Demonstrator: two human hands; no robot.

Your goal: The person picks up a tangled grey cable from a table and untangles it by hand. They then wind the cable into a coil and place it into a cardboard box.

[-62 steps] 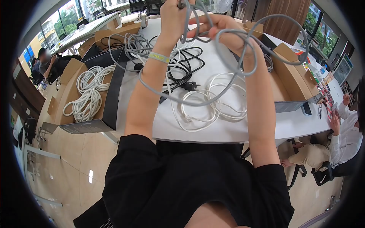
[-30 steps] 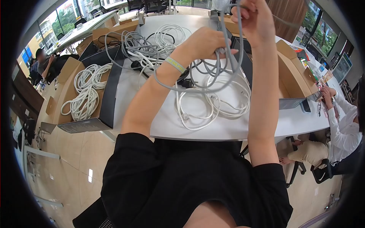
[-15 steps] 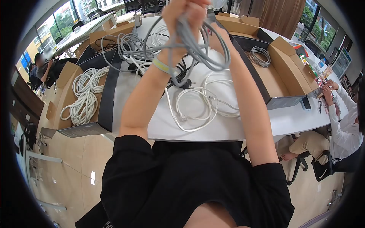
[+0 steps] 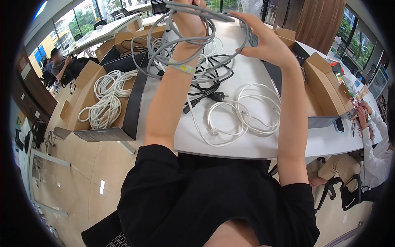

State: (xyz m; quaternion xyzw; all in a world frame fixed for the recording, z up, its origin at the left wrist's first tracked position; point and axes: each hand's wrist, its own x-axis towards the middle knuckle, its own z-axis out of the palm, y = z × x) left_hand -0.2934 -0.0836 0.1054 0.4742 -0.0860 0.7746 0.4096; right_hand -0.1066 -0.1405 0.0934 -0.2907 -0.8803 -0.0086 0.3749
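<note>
My left hand is raised at the top edge of the view, closed on a coiled grey cable; part of its fingers is cut off or covered by loops. Several loops hang about the wrist and forearm. My right hand is to the right with thumb and fingers spread, its fingertips at the edge of one wide loop. On the table below lie black cables with a plug, a white coiled cable with a clear connector, and a second white coil overlapping it.
An open box at left holds white cables. Behind it another box contains dark cables. An open cardboard box stands at right, near a phone. One person sits at right, another at far left.
My hands have moved apart. The right hand has opened and shifted right, while the grey coil has spread into wider loops around my left hand. The view has shifted slightly.
</note>
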